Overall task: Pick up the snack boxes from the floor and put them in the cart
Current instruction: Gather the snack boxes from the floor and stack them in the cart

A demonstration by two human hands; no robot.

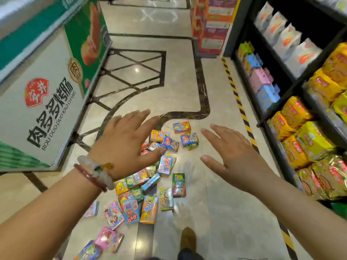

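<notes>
Both hands (pixel 124 143) (pixel 238 156) spread, empty — snack boxes (pixel 148 184) floored

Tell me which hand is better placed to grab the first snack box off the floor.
Left, probably. The left hand hangs open directly over the pile of snack boxes, while the right hand, also open, hovers over bare floor beside the pile.

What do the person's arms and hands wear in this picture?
Both forearms are bare, with no sleeves or gloves showing. The left hand has two bracelets at the wrist: a pale whitish-green bangle with a small amber charm, and a thin dark red bangle. The right hand wears nothing.
</notes>
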